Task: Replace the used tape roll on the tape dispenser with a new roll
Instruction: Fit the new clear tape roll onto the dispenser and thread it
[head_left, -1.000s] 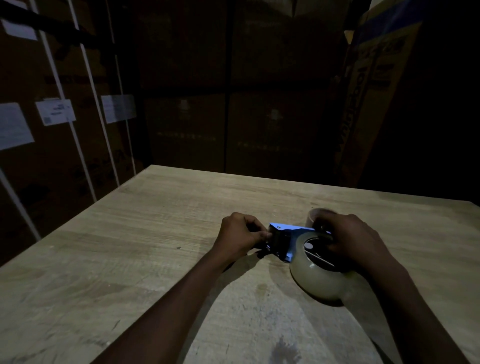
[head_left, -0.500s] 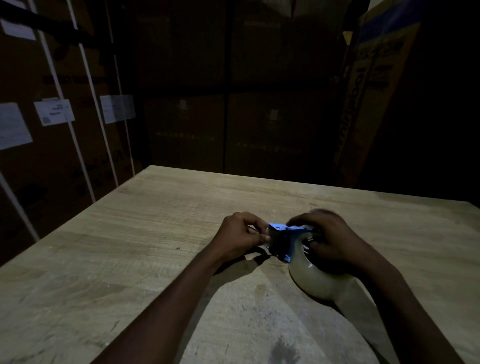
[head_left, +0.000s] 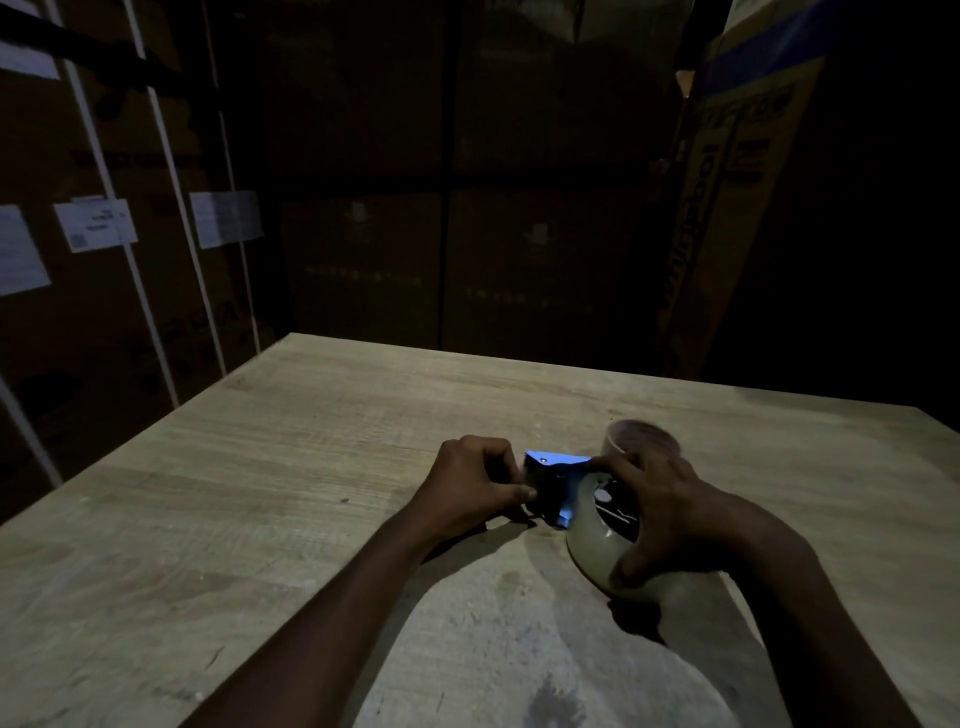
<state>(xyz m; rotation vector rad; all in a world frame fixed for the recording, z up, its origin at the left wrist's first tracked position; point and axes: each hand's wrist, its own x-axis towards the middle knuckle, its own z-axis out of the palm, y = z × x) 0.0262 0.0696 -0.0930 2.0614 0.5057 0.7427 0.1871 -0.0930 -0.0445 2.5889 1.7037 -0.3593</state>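
A blue tape dispenser (head_left: 555, 478) lies on the wooden table (head_left: 291, 467), its toothed blade end pointing left. A full roll of clear tape (head_left: 592, 551) sits on its black hub. My right hand (head_left: 670, 514) lies over the roll, fingers curled around its rim and index finger on the blue frame. My left hand (head_left: 475, 486) is pinched at the dispenser's blade end; what it pinches is too dark to tell. Behind my right hand stands a thin, nearly spent tape roll (head_left: 641, 435) on the table.
Stacked cardboard boxes with white straps and paper labels (head_left: 96, 224) rise at the left and behind the table. A tall printed carton (head_left: 727, 218) leans at the right rear. The table's far edge runs just beyond the spent roll.
My right hand has slid back along the roll, showing the hub and the spent roll behind it. My left hand has stayed at the blade end.
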